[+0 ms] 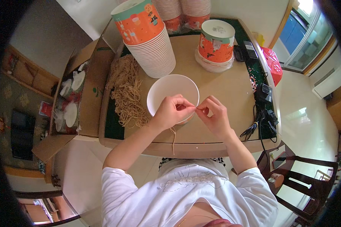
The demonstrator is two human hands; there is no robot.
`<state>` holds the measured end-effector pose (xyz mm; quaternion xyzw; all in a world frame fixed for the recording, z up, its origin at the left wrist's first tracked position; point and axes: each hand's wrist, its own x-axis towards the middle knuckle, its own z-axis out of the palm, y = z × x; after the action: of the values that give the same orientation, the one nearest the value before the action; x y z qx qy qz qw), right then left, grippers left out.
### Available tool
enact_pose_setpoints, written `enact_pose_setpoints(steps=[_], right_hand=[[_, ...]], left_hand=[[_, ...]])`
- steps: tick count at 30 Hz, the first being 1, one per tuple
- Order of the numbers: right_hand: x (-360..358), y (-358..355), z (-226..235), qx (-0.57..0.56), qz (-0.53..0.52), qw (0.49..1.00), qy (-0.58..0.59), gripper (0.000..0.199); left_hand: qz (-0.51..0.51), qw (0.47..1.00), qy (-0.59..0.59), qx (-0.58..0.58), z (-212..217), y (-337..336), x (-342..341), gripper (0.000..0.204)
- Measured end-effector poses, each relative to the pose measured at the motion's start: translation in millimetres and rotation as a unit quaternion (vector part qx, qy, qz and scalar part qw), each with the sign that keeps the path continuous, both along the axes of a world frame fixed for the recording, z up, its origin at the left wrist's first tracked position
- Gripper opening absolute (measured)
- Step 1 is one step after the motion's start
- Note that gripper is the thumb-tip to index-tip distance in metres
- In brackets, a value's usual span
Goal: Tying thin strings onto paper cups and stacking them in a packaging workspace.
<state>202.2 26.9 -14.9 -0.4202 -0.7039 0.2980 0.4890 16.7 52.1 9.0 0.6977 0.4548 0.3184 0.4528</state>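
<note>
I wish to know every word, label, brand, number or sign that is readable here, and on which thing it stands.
No text is clear enough to quote.
Upturned orange tub at right: marks on side and base, too small to read.
Black adapter: pale marks, too small.
White shirt: faint printed marks, too blurred.
White-lined front tub: none visible inside.

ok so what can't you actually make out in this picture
All in the head view:
- What, if anything, the left hand and right hand pinch: too small, covered by the fingertips.
- The near side of the white-lined bowl: mostly hidden by the left hand.
- The upper end of the hanging string: lost behind the left hand.
- The tops of the rear bowl stacks: cut off by the upper edge.
</note>
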Motion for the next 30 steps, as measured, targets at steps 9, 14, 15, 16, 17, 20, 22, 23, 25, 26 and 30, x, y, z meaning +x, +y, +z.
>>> enact_pose_setpoints(steps=[9, 14, 15, 16, 17, 20, 22, 23, 25, 26, 30], right_hand=[[0.0, 2.8, -3.9, -0.027, 0.009, 0.999, 0.021, 0.009], [0.9, 4.1, -8.7, -0.017, 0.004, 0.999, 0.03, 0.009], [0.7, 4.7, -9.6, -0.01, 0.001, 0.999, 0.036, 0.009], [0.5, 4.8, -10.0, -0.011, 0.001, 0.999, 0.036, 0.009], [0.3, 4.7, -10.4, -0.012, -0.001, 0.999, 0.033, 0.009], [-1.2, 4.0, -11.8, 0.001, -0.005, 1.0, 0.025, 0.009], [-2.9, 3.3, -11.9, 0.015, -0.006, 1.0, 0.02, 0.009], [-3.6, 2.8, -11.5, 0.019, -0.005, 1.0, 0.018, 0.009], [-3.8, 2.7, -10.8, 0.023, -0.004, 1.0, 0.015, 0.009], [-3.8, 2.8, -10.7, 0.023, -0.003, 1.0, 0.017, 0.01], [-4.2, 3.9, -10.2, 0.024, -0.001, 1.0, 0.016, 0.01]], left_hand=[[0.029, 0.997, 0.047, 0.058, 7.5, -6.9, 5.6, 0.006], [0.027, 0.996, 0.053, 0.066, 8.2, -8.4, 7.4, 0.007], [0.027, 0.996, 0.053, 0.066, 7.7, -8.1, 7.5, 0.007], [0.023, 0.996, 0.048, 0.07, 6.9, -7.7, 7.5, 0.006], [0.018, 0.996, 0.042, 0.075, 6.0, -7.2, 7.4, 0.007], [0.014, 0.998, 0.039, 0.051, 4.3, -4.7, 4.4, 0.007], [0.014, 0.998, 0.039, 0.046, 0.7, -3.5, 2.1, 0.008], [0.015, 0.998, 0.039, 0.041, -0.4, -3.4, 1.4, 0.008], [0.016, 0.998, 0.041, 0.039, 1.2, -3.6, 1.7, 0.008], [0.017, 0.998, 0.044, 0.037, 2.1, -3.8, 1.9, 0.008], [0.024, 0.998, 0.047, 0.036, 1.8, -2.8, 1.8, 0.008]])
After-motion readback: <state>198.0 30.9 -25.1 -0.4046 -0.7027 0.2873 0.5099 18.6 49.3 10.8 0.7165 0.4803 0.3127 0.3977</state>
